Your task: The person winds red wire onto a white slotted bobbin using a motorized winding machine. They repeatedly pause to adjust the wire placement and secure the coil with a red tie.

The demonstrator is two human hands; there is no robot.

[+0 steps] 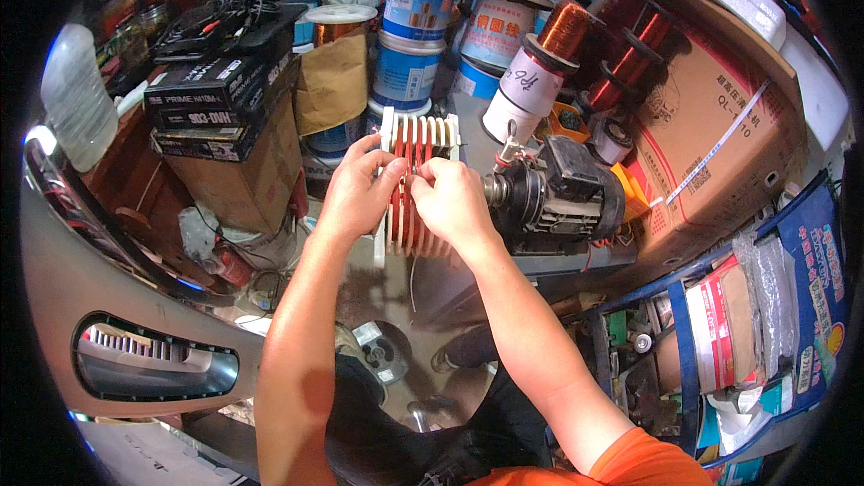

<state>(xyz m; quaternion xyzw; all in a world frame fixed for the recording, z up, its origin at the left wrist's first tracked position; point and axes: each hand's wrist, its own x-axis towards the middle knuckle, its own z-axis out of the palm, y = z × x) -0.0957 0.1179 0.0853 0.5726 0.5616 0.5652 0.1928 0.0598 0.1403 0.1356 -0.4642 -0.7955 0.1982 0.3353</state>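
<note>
In front of me stands a white slotted coil former with reddish copper wire wound in its slots. My left hand comes in from the former's left side, its thumb and fingers closed at the wire. Close beside it, my right hand pinches the wire near the middle of the former. The fingertips of both hands almost meet there, and the exact strand is too small to make out. A black electric motor lies just right of my right hand, its shaft pointing toward the former. My hand hides where they may join.
Blue-and-white wire tubs and copper wire spools are stacked at the back. Large cardboard boxes line the right side, above a blue-framed rack. Black boxes sit at left. An empty reel lies below.
</note>
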